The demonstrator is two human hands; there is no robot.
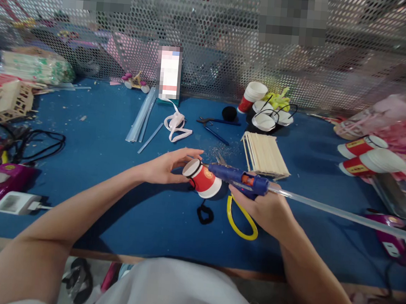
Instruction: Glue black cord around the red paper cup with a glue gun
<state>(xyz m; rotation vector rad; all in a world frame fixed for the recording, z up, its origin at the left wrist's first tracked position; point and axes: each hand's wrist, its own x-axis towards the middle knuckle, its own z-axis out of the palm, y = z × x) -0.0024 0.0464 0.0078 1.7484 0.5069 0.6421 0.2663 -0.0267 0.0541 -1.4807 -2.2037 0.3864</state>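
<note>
My left hand (166, 166) has its thumb and fingers around a red and white paper cup (205, 182), tilted above the blue table. A thin black cord runs along the cup's narrow end. In my right hand (271, 206) is a blue hot glue gun (238, 177), its nozzle against or very close to the cord end of the cup. From the gun's back a long clear glue stick (328, 207) reaches out to the right. A small black cord loop (205, 213) lies below the cup. Beside it is a yellow looped handle (251, 236), partly hidden under my right hand.
Wooden sticks (268, 155), pliers (222, 122), white ribbon (175, 121) and clear glue sticks (142, 117) lie farther back. Several paper cups (251, 97) stand near the perforated metal screen (212, 35). More cups (374, 161) lie right. A purple power strip (11, 176) sits left.
</note>
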